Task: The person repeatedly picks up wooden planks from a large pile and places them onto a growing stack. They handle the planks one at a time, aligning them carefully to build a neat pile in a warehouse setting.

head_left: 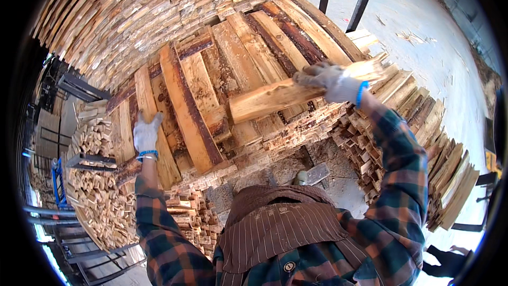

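My gloved right hand [330,82] is closed around a split wooden slat [267,100], held crosswise over the right part of a layer of slats. Its right end is frayed and pale. My gloved left hand [146,135] rests on a narrow wooden board [144,87] at the left of the same layer, its fingers and thumb about the board's edges. Between my hands lies a wider board with a dark bark edge [182,106]. Several rough slats [238,55] lie side by side beyond it, with wood crumbs on them.
A tall stack of slats [174,0] rises behind the layer. Cut ends of more wood [100,196] are piled at the left, and slats [423,111] lean at the right. Dark metal posts [362,0] stand at the far right. A block-shaped tool [317,173] lies near my waist.
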`<state>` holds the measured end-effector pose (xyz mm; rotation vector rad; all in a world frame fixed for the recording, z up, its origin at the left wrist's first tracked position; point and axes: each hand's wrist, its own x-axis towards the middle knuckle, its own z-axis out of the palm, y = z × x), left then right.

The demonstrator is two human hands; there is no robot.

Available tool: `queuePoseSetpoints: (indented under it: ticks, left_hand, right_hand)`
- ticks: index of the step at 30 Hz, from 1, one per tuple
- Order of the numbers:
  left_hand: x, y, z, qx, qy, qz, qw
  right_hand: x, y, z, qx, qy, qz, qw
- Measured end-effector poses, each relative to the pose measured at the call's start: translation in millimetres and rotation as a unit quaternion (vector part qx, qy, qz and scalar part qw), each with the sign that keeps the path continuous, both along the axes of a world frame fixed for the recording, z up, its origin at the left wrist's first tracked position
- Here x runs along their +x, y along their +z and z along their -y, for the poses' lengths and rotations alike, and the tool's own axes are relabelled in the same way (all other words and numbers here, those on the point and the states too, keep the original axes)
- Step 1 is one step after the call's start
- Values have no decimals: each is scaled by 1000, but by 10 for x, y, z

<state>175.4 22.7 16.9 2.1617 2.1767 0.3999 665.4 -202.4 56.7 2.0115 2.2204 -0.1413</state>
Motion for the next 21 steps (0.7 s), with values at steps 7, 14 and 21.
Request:
queuePoseSetpoints:
  ticks: [7,14,21]
  left_hand:
    - [80,117,107,-3,20,-10,1000]
    - [-178,-41,96,58,8,-18,998]
    - [-139,-96,19,52,24,-18,998]
  right_hand:
    - [59,-4,-247,2,68,-79,995]
    - [-265,40,-319,21,12,-138,990]
    - [-2571,275,-1645,9,-17,-243,970]
